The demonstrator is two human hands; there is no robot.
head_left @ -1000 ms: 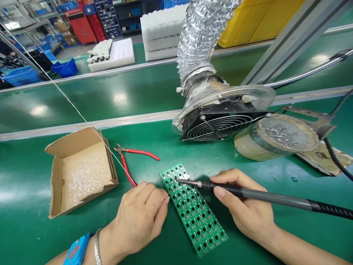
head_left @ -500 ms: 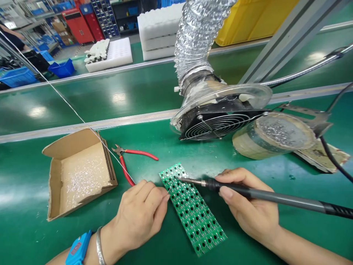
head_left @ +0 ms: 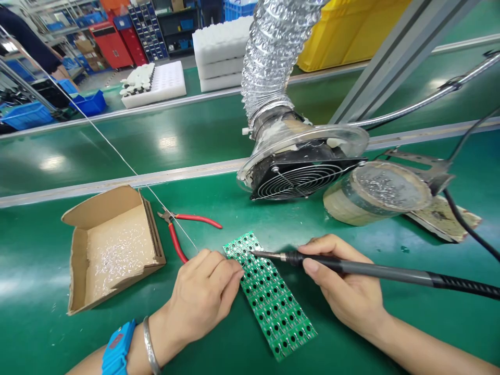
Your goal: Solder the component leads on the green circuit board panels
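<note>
A green circuit board panel [head_left: 269, 307] with rows of black holes lies slanted on the bench between my hands. My right hand [head_left: 347, 286] grips the soldering iron [head_left: 386, 270] like a pen, its tip at the upper part of the panel. Thumb and fingers of my left hand [head_left: 207, 297] are pinched on thin solder wire [head_left: 136, 174], which runs down from the upper left. That hand is at the panel's left edge, and its fingertips hide part of the holes there. Just beyond it, red-handled side cutters [head_left: 199, 219] lie with their handles spread.
A cardboard box [head_left: 117, 260] with small shiny clippings stands at left. The fume extractor fan [head_left: 300, 179] hangs behind the panel. At right is a round tub [head_left: 375, 192] with metal bits on top. A person [head_left: 29, 39] is at the far upper left.
My left hand has shifted slightly right, its fingertips further over the panel's edge. The iron's tip stays on the upper panel. More of the person at the back left shows.
</note>
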